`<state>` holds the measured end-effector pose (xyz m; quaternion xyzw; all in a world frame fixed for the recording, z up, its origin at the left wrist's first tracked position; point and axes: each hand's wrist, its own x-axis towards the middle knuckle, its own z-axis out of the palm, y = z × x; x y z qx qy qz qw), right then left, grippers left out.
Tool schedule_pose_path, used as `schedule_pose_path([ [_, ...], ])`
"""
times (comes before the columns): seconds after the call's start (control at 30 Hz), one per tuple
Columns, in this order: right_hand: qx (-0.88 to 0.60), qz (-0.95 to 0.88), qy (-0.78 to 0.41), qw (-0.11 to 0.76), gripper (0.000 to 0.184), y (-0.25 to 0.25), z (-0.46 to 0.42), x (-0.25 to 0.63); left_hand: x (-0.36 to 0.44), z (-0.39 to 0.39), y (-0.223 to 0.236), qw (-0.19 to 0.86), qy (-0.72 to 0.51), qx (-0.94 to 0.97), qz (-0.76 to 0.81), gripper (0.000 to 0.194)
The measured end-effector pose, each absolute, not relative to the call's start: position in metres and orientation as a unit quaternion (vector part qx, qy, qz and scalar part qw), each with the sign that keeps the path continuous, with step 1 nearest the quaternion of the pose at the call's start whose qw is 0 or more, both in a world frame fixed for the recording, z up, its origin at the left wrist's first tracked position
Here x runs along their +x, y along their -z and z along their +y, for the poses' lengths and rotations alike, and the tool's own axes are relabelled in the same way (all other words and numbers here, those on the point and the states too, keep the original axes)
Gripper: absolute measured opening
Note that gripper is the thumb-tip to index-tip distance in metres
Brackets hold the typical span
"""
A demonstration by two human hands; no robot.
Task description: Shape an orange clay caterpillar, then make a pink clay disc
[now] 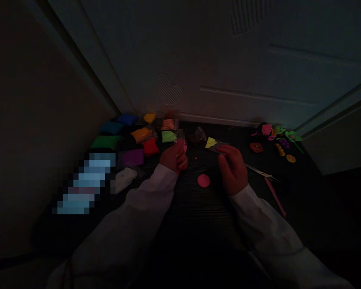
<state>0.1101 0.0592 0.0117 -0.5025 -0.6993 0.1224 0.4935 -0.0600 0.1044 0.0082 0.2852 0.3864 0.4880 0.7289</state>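
My left hand is closed, its fingers curled at a small clear bag of pink clay; the exact grip is hard to make out in the dim light. Palm inward, my right hand has its thumb and fingers a little apart. Its fingertips are at the clear end of a bag of yellow clay, and whether they touch it I cannot tell. Between the hands, a flat pink clay disc lies on the dark table. A tiny orange bit sits just beyond it.
Several bags of coloured clay, including a green one and a purple one, lie at left beside a lit, blurred screen. Scissors, a pink strip and small clay shapes are at right. A panel stands behind.
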Motion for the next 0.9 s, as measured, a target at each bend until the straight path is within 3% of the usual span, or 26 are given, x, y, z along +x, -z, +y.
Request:
schedule_pose_path([
  [0.13, -0.502, -0.698, -0.123, 0.497, 0.022, -0.012, 0.060, 0.110, -0.053, 0.101, -0.001, 0.715, -0.486, 0.321, 0.387, 0.014],
  [0.37, -0.506, -0.700, -0.118, 0.489, 0.024, -0.012, 0.060, 0.109, -0.056, 0.103, -0.002, 0.705, -0.514, 0.326, 0.365, 0.036],
  [0.5, -0.501, -0.708, -0.094, 0.489, 0.024, -0.010, 0.062, 0.110, -0.057, 0.105, -0.003, 0.684, -0.546, 0.317, 0.367, 0.017],
  [0.73, -0.479, -0.803, -0.120, 0.334, 0.022, 0.008, 0.079, 0.103, -0.059, 0.107, -0.005, 0.669, -0.566, 0.307, 0.372, 0.022],
  [0.9, -0.472, -0.832, -0.138, 0.256, 0.027, 0.020, 0.096, 0.095, -0.063, 0.110, -0.003, 0.670, -0.572, 0.300, 0.367, 0.011],
])
